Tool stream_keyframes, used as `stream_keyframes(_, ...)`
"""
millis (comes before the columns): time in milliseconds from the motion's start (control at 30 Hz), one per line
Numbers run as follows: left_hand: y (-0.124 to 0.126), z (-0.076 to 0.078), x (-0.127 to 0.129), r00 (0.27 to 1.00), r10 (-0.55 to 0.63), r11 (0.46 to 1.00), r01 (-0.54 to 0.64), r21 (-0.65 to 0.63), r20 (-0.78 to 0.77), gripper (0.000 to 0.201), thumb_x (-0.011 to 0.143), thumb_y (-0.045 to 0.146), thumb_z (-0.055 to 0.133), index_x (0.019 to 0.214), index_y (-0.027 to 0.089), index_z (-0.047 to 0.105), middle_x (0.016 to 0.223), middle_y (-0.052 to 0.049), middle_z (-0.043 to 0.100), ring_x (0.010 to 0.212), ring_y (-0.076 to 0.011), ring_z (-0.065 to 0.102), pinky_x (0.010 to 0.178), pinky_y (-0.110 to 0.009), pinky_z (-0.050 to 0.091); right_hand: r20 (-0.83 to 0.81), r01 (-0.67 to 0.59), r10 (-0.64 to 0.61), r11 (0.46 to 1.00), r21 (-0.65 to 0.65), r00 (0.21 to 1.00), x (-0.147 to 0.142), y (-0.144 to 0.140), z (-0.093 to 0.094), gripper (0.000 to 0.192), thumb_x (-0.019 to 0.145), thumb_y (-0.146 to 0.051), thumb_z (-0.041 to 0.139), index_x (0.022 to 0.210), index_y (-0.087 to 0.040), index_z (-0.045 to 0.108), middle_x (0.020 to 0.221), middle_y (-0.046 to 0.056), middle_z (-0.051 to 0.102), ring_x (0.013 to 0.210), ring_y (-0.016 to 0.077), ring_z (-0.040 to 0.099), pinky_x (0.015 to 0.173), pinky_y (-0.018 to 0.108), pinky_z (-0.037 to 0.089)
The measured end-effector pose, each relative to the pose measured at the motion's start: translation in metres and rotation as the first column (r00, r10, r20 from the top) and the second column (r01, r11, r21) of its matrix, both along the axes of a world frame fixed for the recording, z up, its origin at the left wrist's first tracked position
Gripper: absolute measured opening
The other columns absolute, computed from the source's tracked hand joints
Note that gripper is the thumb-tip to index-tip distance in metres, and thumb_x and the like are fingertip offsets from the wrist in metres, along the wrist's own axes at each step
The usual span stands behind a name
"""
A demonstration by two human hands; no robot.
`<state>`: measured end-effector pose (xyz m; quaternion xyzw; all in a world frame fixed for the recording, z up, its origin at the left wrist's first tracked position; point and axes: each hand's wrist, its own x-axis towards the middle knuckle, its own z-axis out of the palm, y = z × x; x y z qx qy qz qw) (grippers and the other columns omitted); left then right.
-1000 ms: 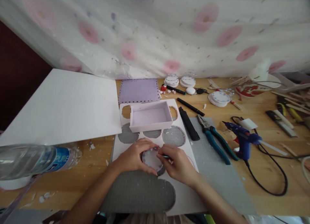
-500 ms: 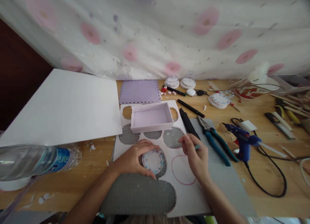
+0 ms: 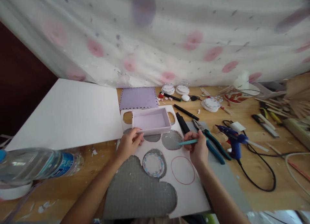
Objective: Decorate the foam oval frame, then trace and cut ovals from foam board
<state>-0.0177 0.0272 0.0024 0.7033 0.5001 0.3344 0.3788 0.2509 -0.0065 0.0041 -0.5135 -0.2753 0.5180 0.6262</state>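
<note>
My left hand (image 3: 132,142) is closed with its fingertips at the front left corner of a shallow lilac open box (image 3: 151,119). The fingers appear to pinch the box's edge. In my right hand (image 3: 197,148) is a slim teal pen-like tool (image 3: 190,142), its tip pointing left over a cut-out hole. Beneath both hands lies a white board (image 3: 187,198) with round holes and a red drawn circle (image 3: 182,170). A round white disc with a blue-and-pink patterned edge (image 3: 153,164) sits inside one hole. The grey mat (image 3: 138,191) shows through the cut-outs.
Pliers with teal handles (image 3: 215,149) and a blue glue gun (image 3: 233,138) lie to the right. Black markers (image 3: 186,112) rest behind the board. At left are a water bottle (image 3: 36,166) and a large white sheet (image 3: 72,114). Stacked white discs (image 3: 210,104) stand at the back.
My left hand has let go of the patterned disc and moved up to the box. The disc stays in the hole. The teal tool now points left in my right hand.
</note>
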Motion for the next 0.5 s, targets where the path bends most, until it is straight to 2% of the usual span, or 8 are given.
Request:
stream_keyframes(100,-0.003,-0.014,-0.002,0.997,0.032,0.975,-0.015,0.222,-0.075,0.017,0.095,0.031,0.052,0.101,0.018,0.062,0.070,0.000,0.073,0.054,-0.0105,0.068,0.057,-0.018,0.053,-0.057,-0.035,0.038,0.998,0.059,0.998,0.000,-0.001,0.003,0.047,0.087,-0.052,0.046,0.057,-0.018,0.057,0.042,-0.004,0.037,0.037,0.0074,0.031,0.038,0.022,0.025)
stream_keyframes(167,-0.007,-0.019,-0.004,0.986,0.049,0.914,0.019,0.405,-0.157,0.016,0.094,0.028,0.054,0.102,0.017,0.064,0.069,0.000,0.074,0.055,-0.0109,0.069,0.057,-0.017,0.053,-0.049,-0.069,0.075,0.990,0.120,0.996,0.000,-0.005,0.007,0.034,0.086,-0.044,0.055,0.064,-0.018,0.059,0.046,-0.004,0.041,0.042,0.0083,0.038,0.043,0.021,0.032)
stream_keyframes(233,-0.012,-0.020,-0.007,0.964,0.087,0.828,0.070,0.556,-0.252,0.017,0.094,0.024,0.055,0.102,0.016,0.067,0.068,-0.002,0.074,0.055,-0.0119,0.069,0.056,-0.019,0.052,0.016,-0.126,0.125,0.975,0.182,0.992,0.000,-0.011,0.013,0.020,0.083,-0.036,0.063,0.072,-0.020,0.061,0.053,-0.004,0.047,0.049,0.0092,0.044,0.048,0.021,0.037)
stream_keyframes(300,-0.015,-0.018,-0.008,0.940,0.130,0.755,0.113,0.646,-0.316,0.017,0.093,0.020,0.055,0.102,0.014,0.069,0.066,-0.003,0.073,0.052,-0.0121,0.067,0.055,-0.020,0.051,0.149,-0.193,0.162,0.956,0.222,0.975,0.000,-0.017,0.020,0.012,0.082,-0.032,0.068,0.081,-0.022,0.061,0.061,-0.003,0.053,0.056,0.0106,0.050,0.054,0.023,0.042)
stream_keyframes(367,-0.017,-0.015,-0.008,0.926,0.162,0.712,0.131,0.690,-0.342,0.017,0.091,0.017,0.056,0.101,0.013,0.070,0.062,-0.002,0.071,0.049,-0.0116,0.064,0.053,-0.021,0.049,0.331,-0.249,0.167,0.943,0.223,0.929,-0.001,-0.020,0.029,0.011,0.081,-0.028,0.070,0.087,-0.024,0.061,0.069,-0.002,0.058,0.061,0.0118,0.055,0.056,0.023,0.044)
stream_keyframes(433,-0.017,-0.013,-0.007,0.919,0.175,0.685,0.143,0.714,-0.352,0.017,0.090,0.016,0.057,0.099,0.012,0.071,0.059,-0.002,0.069,0.046,-0.0112,0.061,0.051,-0.021,0.046,0.509,-0.309,0.159,0.924,0.225,0.846,-0.004,-0.017,0.037,0.012,0.082,-0.025,0.069,0.091,-0.025,0.061,0.077,-0.001,0.062,0.067,0.0130,0.059,0.058,0.023,0.047)
stream_keyframes(500,-0.016,-0.012,-0.007,0.916,0.182,0.666,0.154,0.730,-0.358,0.017,0.090,0.015,0.057,0.098,0.012,0.072,0.057,-0.002,0.068,0.044,-0.0110,0.059,0.050,-0.022,0.044,0.662,-0.392,0.132,0.882,0.261,0.738,-0.008,-0.010,0.043,0.010,0.083,-0.023,0.069,0.091,-0.025,0.063,0.083,0.001,0.064,0.075,0.0152,0.062,0.065,0.026,0.051)
